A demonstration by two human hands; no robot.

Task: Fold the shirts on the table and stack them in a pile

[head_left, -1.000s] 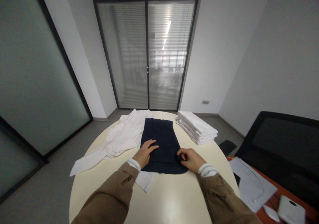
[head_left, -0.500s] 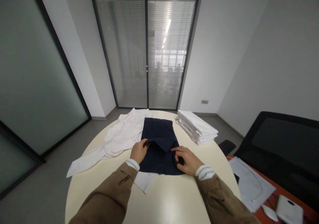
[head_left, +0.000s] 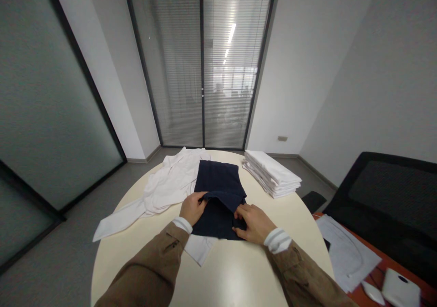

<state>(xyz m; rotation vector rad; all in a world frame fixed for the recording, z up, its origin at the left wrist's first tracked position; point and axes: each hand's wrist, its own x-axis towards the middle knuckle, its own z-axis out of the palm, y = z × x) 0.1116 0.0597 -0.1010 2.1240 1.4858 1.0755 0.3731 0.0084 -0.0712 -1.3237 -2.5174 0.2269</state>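
Note:
A navy blue folded garment lies on the round cream table, its near flap lifted so that a dark gap shows beneath. My left hand pinches the left side of this flap. At the right side, my right hand has its curled fingers on the flap's corner, with the thumb lower down and dark cloth between. Under the navy garment's near edge pokes a piece of white cloth. Left of it, a white shirt is spread loosely, one sleeve stretched toward the table's left edge.
A stack of folded white clothes stands at the table's far right. Beyond the right edge are a black mesh chair and a reddish desk with papers, a white mouse and a white box-like device.
My right hand has moved slightly left, its fingers closing in on the flap's corner. The flap's edge is now raised in a rounder arch. My left hand keeps its pinch.

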